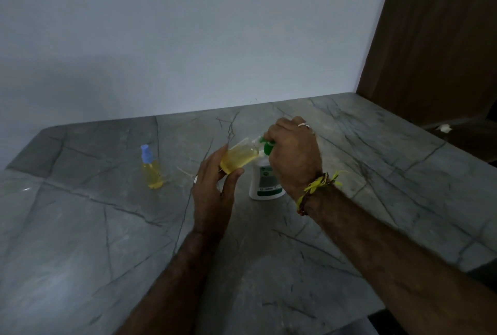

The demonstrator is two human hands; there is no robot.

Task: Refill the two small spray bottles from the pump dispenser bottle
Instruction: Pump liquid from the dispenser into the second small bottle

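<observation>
Grey stone counter [80,227], centre frame: right hand [294,157] curled on white pump dispenser bottle [265,182] head, left hand [212,189] pinching tilted uncapped spray bottle [240,156] at the nozzle, partly filled; blue-capped spray bottle [152,169] left looks done, capping remains.

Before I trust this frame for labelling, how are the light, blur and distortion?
Head view: dim, bluish light; a broad soft shadow on the wall; wide-angle bending of the counter edges; the hands, left and right, and the tilted bottle look slightly soft; the pump bottle's label is unreadable.
</observation>
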